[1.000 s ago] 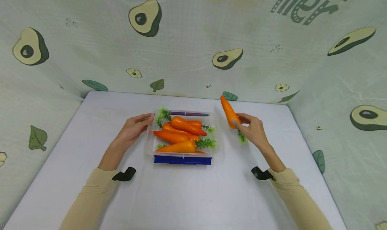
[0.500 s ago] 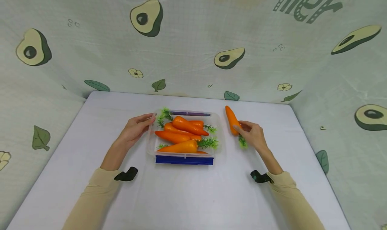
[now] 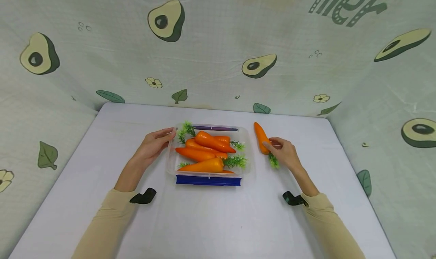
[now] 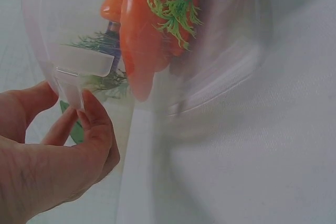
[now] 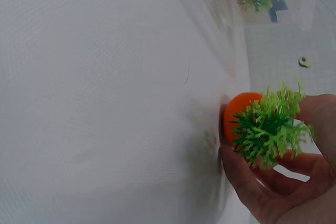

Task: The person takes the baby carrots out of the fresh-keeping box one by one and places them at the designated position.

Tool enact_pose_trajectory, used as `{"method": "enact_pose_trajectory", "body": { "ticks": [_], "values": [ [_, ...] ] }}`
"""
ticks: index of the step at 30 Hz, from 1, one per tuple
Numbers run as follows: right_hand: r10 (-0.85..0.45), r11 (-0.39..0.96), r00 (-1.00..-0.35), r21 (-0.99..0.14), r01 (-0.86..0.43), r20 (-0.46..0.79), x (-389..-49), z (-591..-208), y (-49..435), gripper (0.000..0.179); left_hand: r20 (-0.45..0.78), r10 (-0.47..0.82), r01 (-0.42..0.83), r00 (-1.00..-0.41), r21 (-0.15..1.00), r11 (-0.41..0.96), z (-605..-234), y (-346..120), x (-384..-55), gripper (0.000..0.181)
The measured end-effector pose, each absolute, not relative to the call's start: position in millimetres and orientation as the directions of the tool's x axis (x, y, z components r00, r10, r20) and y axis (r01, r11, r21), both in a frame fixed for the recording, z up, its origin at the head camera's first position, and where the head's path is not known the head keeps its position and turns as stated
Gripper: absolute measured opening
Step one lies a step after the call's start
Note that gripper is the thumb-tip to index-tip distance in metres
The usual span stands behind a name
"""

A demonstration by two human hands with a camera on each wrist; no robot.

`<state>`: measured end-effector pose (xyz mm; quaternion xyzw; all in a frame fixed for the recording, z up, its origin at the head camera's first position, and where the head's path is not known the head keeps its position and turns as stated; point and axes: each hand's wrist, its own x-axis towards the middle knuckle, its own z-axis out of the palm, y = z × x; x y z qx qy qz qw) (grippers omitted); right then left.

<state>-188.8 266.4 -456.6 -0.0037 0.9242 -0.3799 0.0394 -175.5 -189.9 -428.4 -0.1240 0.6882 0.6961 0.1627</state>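
A clear plastic box (image 3: 246,132) holding several orange toy carrots (image 3: 204,165) with green tops stands at mid-table. At its left side is my left hand (image 3: 150,147); in the left wrist view the thumb and fingers pinch a clear side latch (image 4: 70,88). To the right of the box, my right hand (image 3: 285,152) grips another carrot (image 3: 260,134) near its leafy end. This carrot lies on or just above the table, tip pointing away. From the right wrist view, its green top (image 5: 270,127) hides part of the fingers.
The box has a blue latch (image 3: 208,180) on the near side and a dark purple one (image 3: 215,128) on the far side. Behind the white table (image 3: 218,221) hangs a cloth (image 3: 211,43) printed with avocados and leaves.
My right hand has lowered the carrot towards the table beside the box, and its tip has come nearer to me. The left hand stays at the box's side.
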Motion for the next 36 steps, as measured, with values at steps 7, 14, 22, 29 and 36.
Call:
{"method": "enact_pose_trajectory", "body": {
  "ticks": [7,14,22,29,36],
  "values": [
    [-0.075,0.71,-0.997,-0.703,-0.031,-0.032,-186.5,-447.5,268.7,0.056,-0.39,0.064,-0.39,-0.919,0.921,0.009,-428.1,-189.1,-174.2,0.063],
    [-0.102,0.729,-0.995,-0.679,-0.084,0.014,-186.7,-437.4,264.3,0.047,-0.394,0.062,-0.394,-0.917,0.919,0.012,-430.2,-189.2,-174.2,0.063],
    [-0.163,0.732,-0.984,-0.66,-0.171,0.073,-188.5,-414.9,245.2,0.042,-0.394,0.063,-0.394,-0.917,0.919,0.009,-430.4,-188.9,-173.3,0.064],
    [-0.26,0.719,-0.959,-0.64,-0.273,0.116,-188.6,-393.0,220.2,0.04,-0.394,0.067,-0.394,-0.917,0.919,0.014,-428.6,-189.9,-173.6,0.065],
    [-0.398,0.669,-0.897,-0.608,-0.427,0.192,-183.8,-378.2,194.3,0.035,-0.381,0.076,-0.382,-0.921,0.924,0.001,-427.3,-191.1,-175.1,0.065]
  ]
}}
